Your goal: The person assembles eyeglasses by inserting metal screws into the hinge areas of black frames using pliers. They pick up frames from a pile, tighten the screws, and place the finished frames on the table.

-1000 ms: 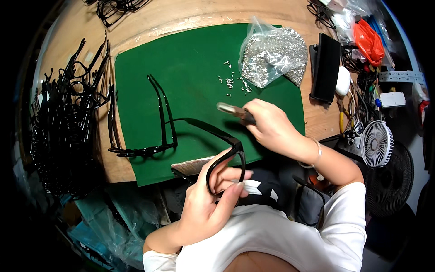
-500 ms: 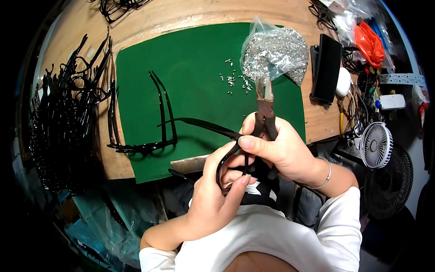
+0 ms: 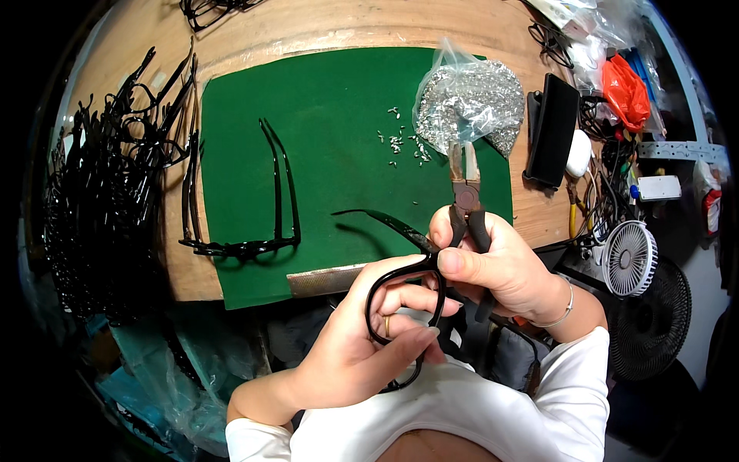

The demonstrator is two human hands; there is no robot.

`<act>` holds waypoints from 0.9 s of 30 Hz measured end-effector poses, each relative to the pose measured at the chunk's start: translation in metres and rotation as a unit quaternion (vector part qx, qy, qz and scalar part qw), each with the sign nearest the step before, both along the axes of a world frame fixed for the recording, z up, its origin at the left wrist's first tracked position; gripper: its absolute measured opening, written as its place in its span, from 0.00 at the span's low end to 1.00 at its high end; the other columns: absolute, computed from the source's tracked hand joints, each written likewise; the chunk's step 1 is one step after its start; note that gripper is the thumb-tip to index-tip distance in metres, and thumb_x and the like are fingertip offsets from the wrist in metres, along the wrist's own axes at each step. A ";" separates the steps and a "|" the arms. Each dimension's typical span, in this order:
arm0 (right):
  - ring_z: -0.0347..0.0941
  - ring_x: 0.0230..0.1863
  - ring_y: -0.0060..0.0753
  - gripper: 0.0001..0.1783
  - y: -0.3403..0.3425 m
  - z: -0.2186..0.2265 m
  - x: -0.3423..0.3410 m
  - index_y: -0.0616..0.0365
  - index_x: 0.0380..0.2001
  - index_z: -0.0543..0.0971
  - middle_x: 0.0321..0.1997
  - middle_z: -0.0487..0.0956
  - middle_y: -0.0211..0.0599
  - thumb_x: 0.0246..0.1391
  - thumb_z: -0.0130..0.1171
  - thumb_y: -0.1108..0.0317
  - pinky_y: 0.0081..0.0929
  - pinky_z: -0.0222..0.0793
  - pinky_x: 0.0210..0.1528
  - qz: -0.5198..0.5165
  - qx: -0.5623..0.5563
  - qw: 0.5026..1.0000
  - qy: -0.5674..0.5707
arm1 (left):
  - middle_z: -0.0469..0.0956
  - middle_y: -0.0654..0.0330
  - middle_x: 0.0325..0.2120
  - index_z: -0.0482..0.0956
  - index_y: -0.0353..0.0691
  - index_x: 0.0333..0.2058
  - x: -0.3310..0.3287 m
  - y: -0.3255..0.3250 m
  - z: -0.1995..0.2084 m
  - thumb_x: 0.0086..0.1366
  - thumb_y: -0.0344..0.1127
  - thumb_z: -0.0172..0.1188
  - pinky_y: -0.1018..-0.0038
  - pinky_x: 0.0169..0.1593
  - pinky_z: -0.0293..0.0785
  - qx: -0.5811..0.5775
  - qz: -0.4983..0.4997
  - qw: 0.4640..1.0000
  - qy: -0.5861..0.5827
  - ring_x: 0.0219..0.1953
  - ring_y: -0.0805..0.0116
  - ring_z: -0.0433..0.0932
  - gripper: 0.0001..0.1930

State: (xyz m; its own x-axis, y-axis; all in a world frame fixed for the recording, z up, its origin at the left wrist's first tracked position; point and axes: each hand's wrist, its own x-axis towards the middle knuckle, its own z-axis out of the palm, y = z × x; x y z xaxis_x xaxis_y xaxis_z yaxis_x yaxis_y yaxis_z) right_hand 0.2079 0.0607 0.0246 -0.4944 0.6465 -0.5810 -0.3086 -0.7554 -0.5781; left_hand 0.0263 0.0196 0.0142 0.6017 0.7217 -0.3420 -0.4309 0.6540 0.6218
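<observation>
My left hand (image 3: 362,331) is closed around the rim of a black eyeglass frame (image 3: 404,271), fingers passing through and behind the lens opening. One temple of that frame reaches up and left over the green mat (image 3: 331,100). In my right hand (image 3: 493,262) is a pair of pliers (image 3: 466,192) with dark handles, jaws pointing away from me and slightly parted. The right thumb presses on the frame near its hinge. Ahead of the jaws lies a clear plastic bag of small silvery pieces (image 3: 469,92). Loose silvery bits (image 3: 396,144) are scattered left of it.
Another black eyeglass frame (image 3: 245,249) lies at the mat's left with temples up. A dense pile of black frames (image 3: 108,208) fills the far left. On the right are a black phone-like device (image 3: 553,131), a white fan (image 3: 630,258), tangled cables and a red bag (image 3: 625,92).
Both hands have shifted slightly right, and the held frame has turned so its lens rim faces up more openly. The pliers stay in the right hand, farther right than before.
</observation>
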 end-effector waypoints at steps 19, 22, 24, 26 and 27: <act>0.62 0.28 0.12 0.12 -0.004 -0.006 0.004 0.60 0.33 0.69 0.26 0.69 0.23 0.50 0.57 0.65 0.14 0.60 0.30 0.043 0.095 0.987 -0.126 | 0.69 0.48 0.43 0.50 0.39 0.56 -0.016 0.003 -0.002 0.55 0.14 0.46 0.77 0.37 0.72 -0.037 -0.036 0.998 0.023 0.31 0.69 0.76 0.30; 0.63 0.28 0.16 0.12 -0.009 -0.008 0.026 0.60 0.32 0.70 0.26 0.69 0.25 0.53 0.53 0.62 0.18 0.61 0.32 0.199 0.195 0.939 -0.199 | 0.71 0.49 0.42 0.55 0.38 0.54 -0.025 0.001 -0.006 0.54 0.14 0.47 0.77 0.36 0.72 -0.044 -0.049 0.998 0.001 0.30 0.68 0.77 0.28; 0.63 0.28 0.18 0.15 -0.009 0.001 0.028 0.61 0.33 0.70 0.25 0.69 0.28 0.55 0.50 0.58 0.19 0.62 0.32 0.344 0.119 0.911 -0.193 | 0.71 0.49 0.41 0.57 0.37 0.53 -0.025 0.001 -0.006 0.54 0.15 0.48 0.77 0.36 0.72 -0.043 -0.066 0.997 0.003 0.30 0.68 0.77 0.27; 0.65 0.27 0.23 0.19 -0.009 0.001 0.025 0.63 0.35 0.69 0.24 0.70 0.34 0.56 0.46 0.54 0.24 0.62 0.30 0.390 0.171 0.887 -0.177 | 0.72 0.50 0.40 0.59 0.35 0.52 -0.025 0.001 -0.007 0.55 0.16 0.47 0.78 0.35 0.72 -0.040 -0.066 0.997 0.012 0.30 0.69 0.77 0.24; 0.65 0.26 0.25 0.20 -0.004 0.004 0.024 0.64 0.35 0.69 0.23 0.70 0.36 0.56 0.46 0.54 0.25 0.62 0.29 0.399 0.177 0.881 -0.184 | 0.72 0.50 0.40 0.59 0.34 0.52 -0.026 0.001 -0.007 0.55 0.16 0.47 0.78 0.35 0.72 -0.044 -0.068 0.997 0.016 0.30 0.69 0.77 0.24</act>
